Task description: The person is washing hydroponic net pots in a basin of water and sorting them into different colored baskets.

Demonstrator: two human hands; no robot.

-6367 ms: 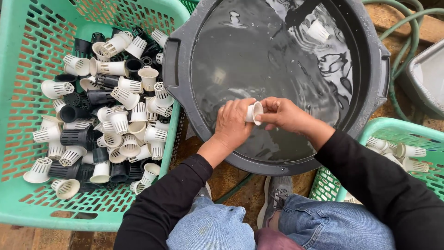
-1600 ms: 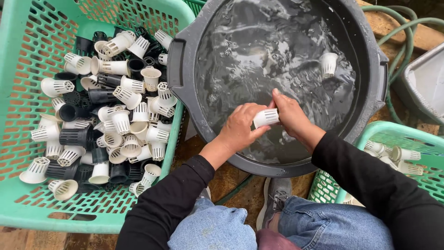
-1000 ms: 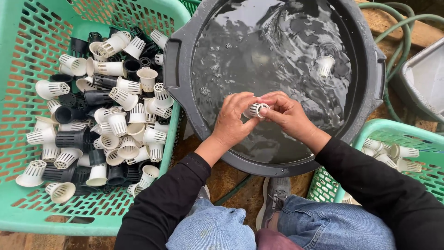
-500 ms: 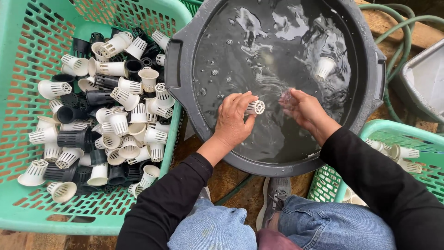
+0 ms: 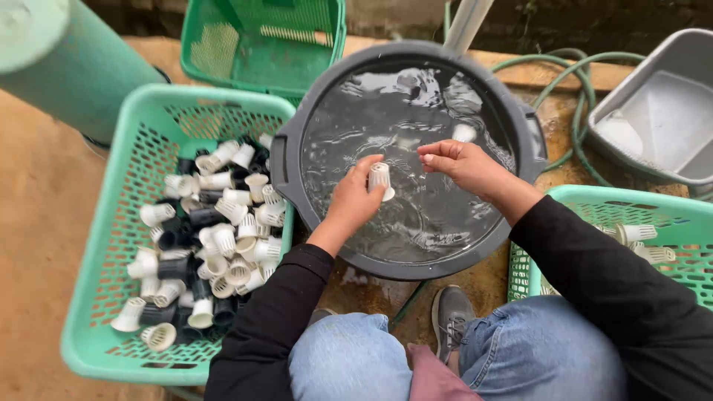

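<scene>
With the left hand (image 5: 353,204) gripping the white slotted net cup (image 5: 381,178) over the grey water tub (image 5: 286,160), keep it low so drips fall inside while the right hand (image 5: 464,165) hovers loosely curled, holding nothing.

open water in tub (image 5: 297,193), baskets (image 5: 111,245) crowding both sides

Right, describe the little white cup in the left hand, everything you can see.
The white slotted cup looks like plastic: a small tapered net pot with vertical slits and a flared rim. It is held tilted, rim toward the lower right, above the water in the grey tub. Only the left hand touches it, fingertips pinching its side.
</scene>
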